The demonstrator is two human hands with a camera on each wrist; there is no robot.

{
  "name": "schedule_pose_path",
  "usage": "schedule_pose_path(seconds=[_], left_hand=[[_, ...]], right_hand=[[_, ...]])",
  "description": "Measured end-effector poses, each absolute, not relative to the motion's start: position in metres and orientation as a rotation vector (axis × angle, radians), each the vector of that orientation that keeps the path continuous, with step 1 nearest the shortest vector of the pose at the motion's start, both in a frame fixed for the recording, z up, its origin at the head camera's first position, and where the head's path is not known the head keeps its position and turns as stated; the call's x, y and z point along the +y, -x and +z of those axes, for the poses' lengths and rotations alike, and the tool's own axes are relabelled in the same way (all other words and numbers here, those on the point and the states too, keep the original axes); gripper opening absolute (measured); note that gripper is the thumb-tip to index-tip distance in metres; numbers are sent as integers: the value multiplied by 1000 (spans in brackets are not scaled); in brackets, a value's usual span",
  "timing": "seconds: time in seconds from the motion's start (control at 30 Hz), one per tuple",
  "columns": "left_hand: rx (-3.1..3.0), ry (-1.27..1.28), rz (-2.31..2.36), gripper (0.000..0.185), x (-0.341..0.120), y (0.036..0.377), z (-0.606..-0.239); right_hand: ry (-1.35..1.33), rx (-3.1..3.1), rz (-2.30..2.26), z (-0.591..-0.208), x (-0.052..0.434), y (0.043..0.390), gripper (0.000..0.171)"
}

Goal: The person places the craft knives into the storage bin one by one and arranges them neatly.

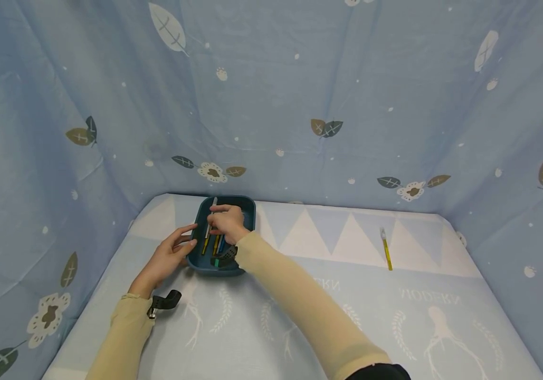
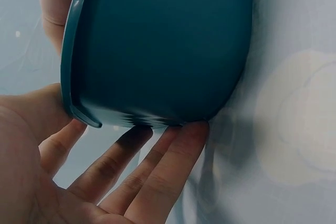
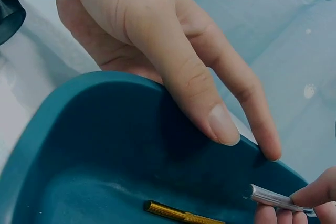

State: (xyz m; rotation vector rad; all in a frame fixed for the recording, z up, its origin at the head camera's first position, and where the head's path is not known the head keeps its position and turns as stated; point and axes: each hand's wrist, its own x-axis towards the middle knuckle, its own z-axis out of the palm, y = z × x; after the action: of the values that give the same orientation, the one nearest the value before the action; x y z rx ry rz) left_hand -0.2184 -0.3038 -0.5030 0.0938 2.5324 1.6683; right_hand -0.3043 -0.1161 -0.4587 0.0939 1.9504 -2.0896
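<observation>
A dark teal plastic bin (image 1: 251, 211) stands at the back left of the table. My left hand (image 1: 164, 261) holds its left side, the thumb over the rim and the fingers against the outer wall (image 2: 168, 35). Reaching into the bin, my right hand (image 1: 227, 221) pinches a slim silver craft knife (image 3: 270, 196); its far end is hidden by the fingers. Below lies a gold craft knife (image 3: 181, 214) with a knurled collar. Other slim handles, among them a blue one (image 1: 221, 244), lie partly under the right hand.
On the right part of the table lies a yellow craft knife (image 1: 387, 250) with a clear cap. A pale patterned cloth (image 1: 233, 327) covers the tabletop. Blue curtains (image 1: 271, 105) with leaf prints hang behind and at both sides.
</observation>
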Motion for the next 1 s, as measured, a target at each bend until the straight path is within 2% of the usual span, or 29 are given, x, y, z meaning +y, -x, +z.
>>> schedule_pose_path(seconds=[0.23, 0.67, 1.0], left_hand=[[2521, -104, 1678, 64, -304, 218, -503], [2515, -91, 1701, 65, -304, 217, -505], [2514, -107, 1701, 64, -306, 218, -503]], right_hand=[[-122, 1950, -2065, -465, -121, 311, 39], [-121, 1954, -2063, -458, -131, 297, 39], [-137, 1985, -2025, -461, -136, 299, 37]])
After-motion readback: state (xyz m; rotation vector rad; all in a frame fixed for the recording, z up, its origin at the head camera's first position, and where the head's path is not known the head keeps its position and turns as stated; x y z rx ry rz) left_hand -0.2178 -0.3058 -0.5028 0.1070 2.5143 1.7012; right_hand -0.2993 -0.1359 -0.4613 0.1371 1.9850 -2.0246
